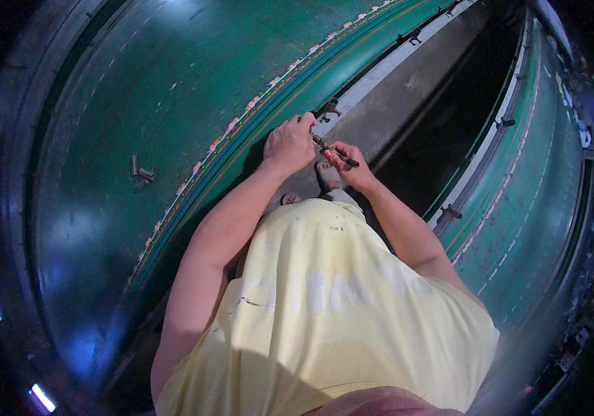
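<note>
My right hand (pixel 351 166) is closed around a slim, dark rod-shaped tool (pixel 322 143) with a metallic section. Its exact kind is too small to tell. The tool points up and left toward the edge of a long green table (pixel 137 90). My left hand (pixel 290 143) rests at that edge, just left of the tool's upper end. Its fingers are curled together, and whatever they grip is hidden. Just beyond the left fingertips, a small dark metal clamp-like fitting (pixel 329 109) sits on the pale rail (pixel 373 74) along the table's side.
Another green table (pixel 519 180) runs along the right, with similar fittings on its rail. Between the tables lies a narrow grey floor strip (pixel 408 97), where my feet stand. A small grey metal piece (pixel 142 170) lies on the left table.
</note>
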A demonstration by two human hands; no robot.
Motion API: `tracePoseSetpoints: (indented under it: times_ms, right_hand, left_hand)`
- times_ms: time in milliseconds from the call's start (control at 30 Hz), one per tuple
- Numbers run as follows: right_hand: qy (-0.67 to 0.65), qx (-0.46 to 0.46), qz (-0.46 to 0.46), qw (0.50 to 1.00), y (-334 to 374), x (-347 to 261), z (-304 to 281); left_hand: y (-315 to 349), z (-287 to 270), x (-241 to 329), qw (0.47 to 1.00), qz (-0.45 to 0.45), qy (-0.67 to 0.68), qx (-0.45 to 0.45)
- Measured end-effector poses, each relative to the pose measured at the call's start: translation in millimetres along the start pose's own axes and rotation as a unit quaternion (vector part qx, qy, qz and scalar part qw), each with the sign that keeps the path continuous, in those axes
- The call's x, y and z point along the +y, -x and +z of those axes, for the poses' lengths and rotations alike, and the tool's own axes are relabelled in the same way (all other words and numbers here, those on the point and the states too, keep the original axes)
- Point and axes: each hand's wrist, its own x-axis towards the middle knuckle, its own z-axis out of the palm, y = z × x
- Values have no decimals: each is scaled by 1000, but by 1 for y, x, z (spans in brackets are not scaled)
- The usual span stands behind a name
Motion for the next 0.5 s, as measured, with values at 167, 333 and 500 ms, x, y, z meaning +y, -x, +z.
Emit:
tracePoseSetpoints:
  times_ms: [167,333,500]
  right_hand:
    - [357,92,-96,925,15,-40,14]
    - [234,-3,-64,970,26,-16,-2]
    - [102,-251,-60,961,15,-2,-1]
  left_hand:
    - [3,10,-11,1000,1,-11,21]
    - [5,7,-1,999,-13,27,39]
    - [2,9,-12,991,47,85,87]
